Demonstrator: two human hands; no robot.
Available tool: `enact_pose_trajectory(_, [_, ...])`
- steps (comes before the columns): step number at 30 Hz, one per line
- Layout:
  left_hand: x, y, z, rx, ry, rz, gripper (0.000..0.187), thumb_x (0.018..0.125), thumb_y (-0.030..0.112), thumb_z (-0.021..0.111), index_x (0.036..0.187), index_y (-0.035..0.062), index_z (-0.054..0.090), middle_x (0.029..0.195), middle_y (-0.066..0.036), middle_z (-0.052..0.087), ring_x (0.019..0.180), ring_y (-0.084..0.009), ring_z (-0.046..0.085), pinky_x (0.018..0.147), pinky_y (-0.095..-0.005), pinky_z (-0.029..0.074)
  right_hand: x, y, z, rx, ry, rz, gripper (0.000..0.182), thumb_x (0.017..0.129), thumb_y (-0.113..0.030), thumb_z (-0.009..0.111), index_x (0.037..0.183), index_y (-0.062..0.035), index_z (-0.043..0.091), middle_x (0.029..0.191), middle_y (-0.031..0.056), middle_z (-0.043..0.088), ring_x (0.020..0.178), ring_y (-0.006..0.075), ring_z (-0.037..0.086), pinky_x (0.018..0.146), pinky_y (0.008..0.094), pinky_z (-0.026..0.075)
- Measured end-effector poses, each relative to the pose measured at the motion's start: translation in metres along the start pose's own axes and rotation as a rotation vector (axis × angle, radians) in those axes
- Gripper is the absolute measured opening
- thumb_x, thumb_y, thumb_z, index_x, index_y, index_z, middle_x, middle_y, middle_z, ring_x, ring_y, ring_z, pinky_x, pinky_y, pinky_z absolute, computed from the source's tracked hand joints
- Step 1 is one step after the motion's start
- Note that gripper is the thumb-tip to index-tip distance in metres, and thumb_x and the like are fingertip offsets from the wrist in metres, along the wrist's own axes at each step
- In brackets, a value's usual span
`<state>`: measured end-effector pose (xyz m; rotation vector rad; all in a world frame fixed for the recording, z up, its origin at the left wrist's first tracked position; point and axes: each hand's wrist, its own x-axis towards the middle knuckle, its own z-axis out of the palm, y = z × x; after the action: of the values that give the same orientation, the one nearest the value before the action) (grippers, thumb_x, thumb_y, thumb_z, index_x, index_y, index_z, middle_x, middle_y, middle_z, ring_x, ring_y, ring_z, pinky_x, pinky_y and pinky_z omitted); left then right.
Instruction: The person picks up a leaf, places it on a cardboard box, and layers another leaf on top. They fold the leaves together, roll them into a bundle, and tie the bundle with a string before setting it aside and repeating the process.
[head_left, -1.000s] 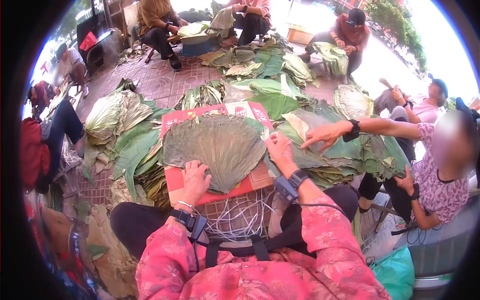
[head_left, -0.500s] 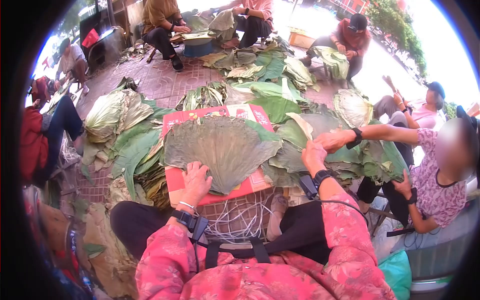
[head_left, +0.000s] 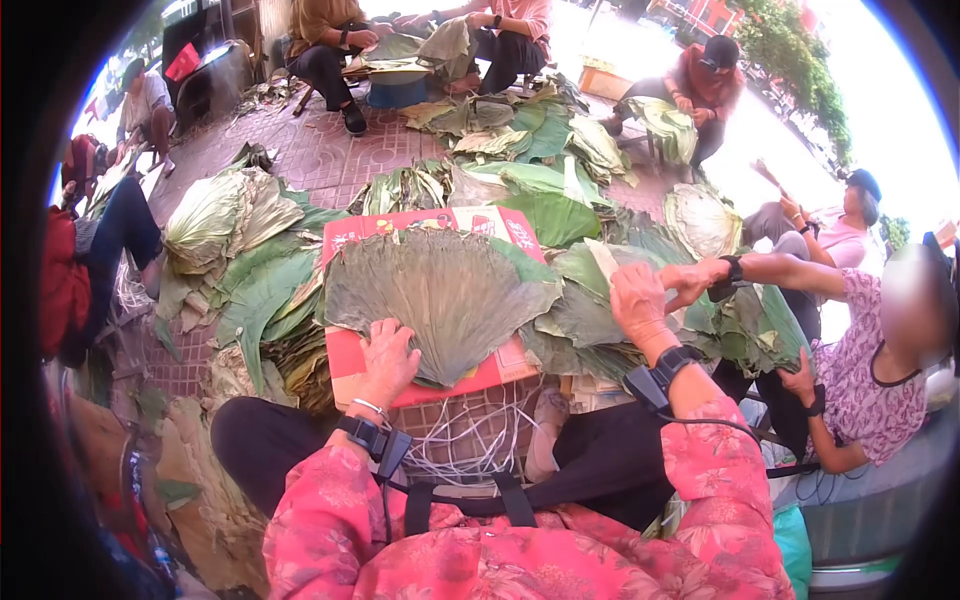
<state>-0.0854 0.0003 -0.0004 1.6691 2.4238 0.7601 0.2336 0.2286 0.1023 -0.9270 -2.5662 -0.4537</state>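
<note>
A broad, fan-shaped grey-green dried leaf (head_left: 440,295) lies on a red cardboard box (head_left: 350,372) in front of me. My left hand (head_left: 388,365) rests at the leaf's lower left edge, fingers spread on the leaf and box. To the right, my right hand (head_left: 642,308) is raised with fingers closed by a pale, folded leaf piece (head_left: 603,262), which it seems to grip. Right beside it is a co-worker's hand (head_left: 690,280), above the leaf pile (head_left: 590,320); whether the hands touch is unclear.
Leaf bundles (head_left: 235,215) are heaped at the left and beyond the box. White string (head_left: 470,440) lies on the brick paving between my legs. A co-worker (head_left: 870,370) sits close at the right; several other people sit around with leaves.
My right hand has shifted slightly right and turned more upright. The co-worker's hand has moved right, a little apart from mine. The leaf piece is now more upright.
</note>
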Motion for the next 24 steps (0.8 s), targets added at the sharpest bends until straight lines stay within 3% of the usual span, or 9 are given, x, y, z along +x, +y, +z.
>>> enact_pose_trajectory(1, [0.001,-0.001,-0.001,0.007,0.001,-0.001,0.029,0.064,0.018,0.070,0.091,0.0118,0.060,0.106,-0.007,0.048,0.108,-0.0275,0.042,0.082,-0.0492,0.037,0.006,-0.009,-0.012,-0.160,-0.049,-0.018,0.023,0.072,-0.027,0.065,0.082,-0.0077,0.058,0.095,0.0114,0.060,0.099,0.0267,0.048,0.085,0.0416,0.035])
enact_pose_trajectory(4, [0.000,0.002,0.000,0.014,0.042,0.000,0.028,0.064,0.019,0.069,0.090,0.0116,0.060,0.105,-0.007,0.048,0.108,-0.0275,0.042,0.081,-0.0485,0.036,0.004,-0.002,-0.021,-0.232,-0.339,0.122,0.033,0.072,-0.035,0.065,0.088,-0.0070,0.061,0.096,0.0105,0.060,0.100,0.0259,0.048,0.088,0.0440,0.031])
enact_pose_trajectory(5, [0.001,0.002,0.000,0.020,0.030,-0.009,0.028,0.064,0.019,0.069,0.090,0.0117,0.060,0.105,-0.007,0.048,0.108,-0.0276,0.041,0.081,-0.0483,0.036,0.000,0.002,-0.020,-0.298,-0.425,0.112,0.041,0.074,-0.041,0.062,0.093,-0.0045,0.064,0.096,0.0119,0.063,0.100,0.0276,0.052,0.088,0.0456,0.032])
enact_pose_trajectory(8, [0.001,0.003,0.000,0.024,0.011,-0.027,0.027,0.065,0.019,0.068,0.090,0.0118,0.060,0.104,-0.007,0.048,0.108,-0.0278,0.041,0.082,-0.0479,0.036,-0.016,0.010,0.004,-0.157,-0.809,0.349,0.040,0.077,-0.040,0.059,0.091,-0.0024,0.066,0.094,0.0155,0.065,0.095,0.0309,0.059,0.085,0.0456,0.039])
enact_pose_trajectory(11, [0.000,0.002,-0.002,0.017,0.006,-0.018,0.028,0.065,0.020,0.069,0.091,0.0120,0.060,0.105,-0.007,0.048,0.109,-0.0277,0.041,0.083,-0.0484,0.035,-0.037,0.028,0.037,-0.070,-0.694,0.339,0.040,0.076,-0.039,0.056,0.082,-0.0006,0.067,0.084,0.0210,0.065,0.081,0.0367,0.063,0.071,0.0442,0.049])
enact_pose_trajectory(15, [0.002,0.004,-0.003,-0.009,0.029,-0.045,0.029,0.065,0.019,0.068,0.091,0.0118,0.060,0.106,-0.007,0.048,0.110,-0.0273,0.040,0.083,-0.0484,0.035,-0.028,0.049,0.043,-0.144,-0.583,0.491,0.028,0.079,-0.026,0.051,0.087,-0.0035,0.066,0.087,0.0201,0.064,0.082,0.0368,0.063,0.072,0.0446,0.049])
enact_pose_trajectory(18, [0.003,0.008,-0.006,-0.077,0.173,-0.008,0.029,0.066,0.018,0.068,0.093,0.0103,0.060,0.104,-0.007,0.051,0.105,-0.0270,0.044,0.082,-0.0451,0.037,-0.011,0.070,0.018,0.114,-0.186,0.756,0.025,0.080,-0.025,0.050,0.085,-0.0043,0.064,0.085,0.0207,0.062,0.078,0.0384,0.061,0.067,0.0444,0.047])
enact_pose_trajectory(21, [0.011,0.006,-0.001,-0.363,0.165,-0.008,0.032,0.070,0.018,0.068,0.099,0.0073,0.059,0.100,-0.008,0.056,0.094,-0.0255,0.053,0.076,-0.0388,0.042,0.019,0.052,-0.013,0.221,0.177,0.580,0.022,0.082,-0.022,0.048,0.087,-0.0055,0.062,0.082,0.0213,0.060,0.076,0.0397,0.058,0.065,0.0444,0.045])
enact_pose_trajectory(24, [0.020,0.000,0.017,-0.812,0.018,-0.114,0.037,0.076,0.021,0.067,0.107,0.0025,0.057,0.097,-0.009,0.060,0.083,-0.0209,0.059,0.068,-0.0322,0.046,0.053,-0.038,-0.052,0.256,0.180,0.491,0.021,0.085,-0.018,0.048,0.097,-0.0064,0.060,0.082,0.0181,0.062,0.077,0.0354,0.060,0.067,0.0411,0.047])
